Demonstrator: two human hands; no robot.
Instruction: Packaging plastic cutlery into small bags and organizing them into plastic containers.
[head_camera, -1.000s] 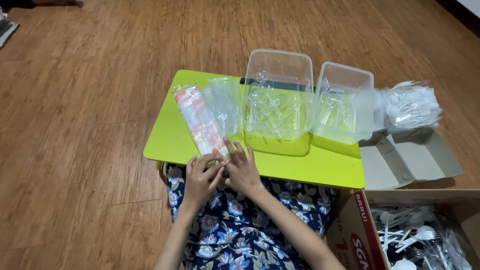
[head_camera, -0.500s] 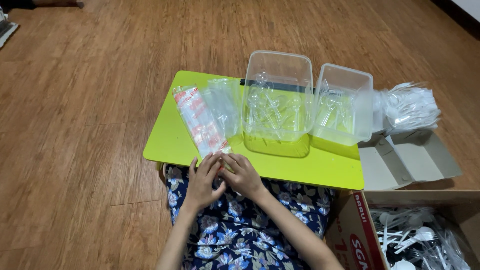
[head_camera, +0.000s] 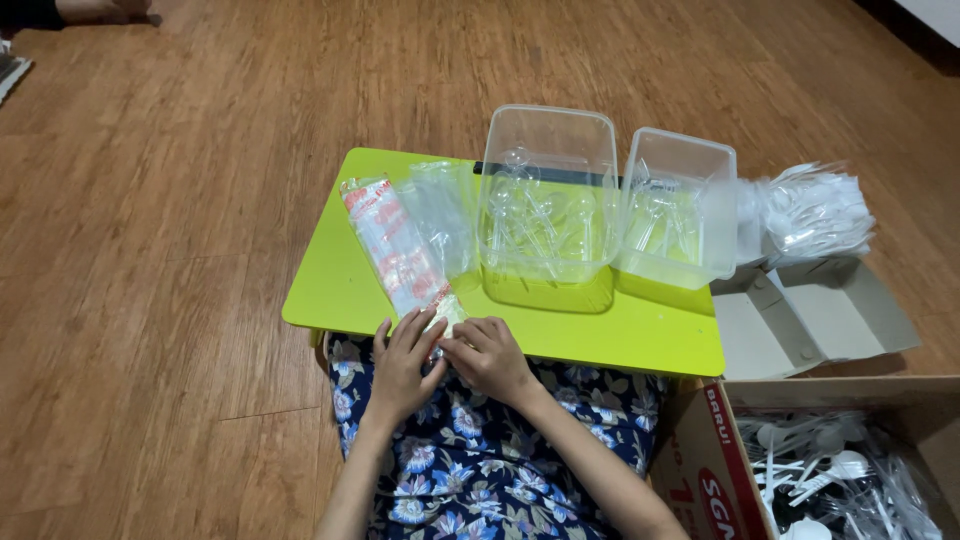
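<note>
Both my hands meet at the near edge of the lime-green table (head_camera: 330, 290), over my floral-print lap. Left hand (head_camera: 400, 365): fingers slightly spread, tips pressing the near end of the red-printed plastic sleeve pack (head_camera: 395, 245). Right hand (head_camera: 492, 358): fingers curled in, pinching that same end. The pack is long, flat and glossy, lying diagonally across the table's left half. Just right of it: a crinkly stack of clear bags (head_camera: 445, 215). Further right on the table: two clear rigid rectangular tubs (head_camera: 550, 195) (head_camera: 675, 205) holding transparent cutlery. Off the table's right edge: an open cardboard box of white plastic cutlery (head_camera: 830, 470), a flat grey carton (head_camera: 815, 315), and a bagged white cutlery bundle (head_camera: 810, 210).
</note>
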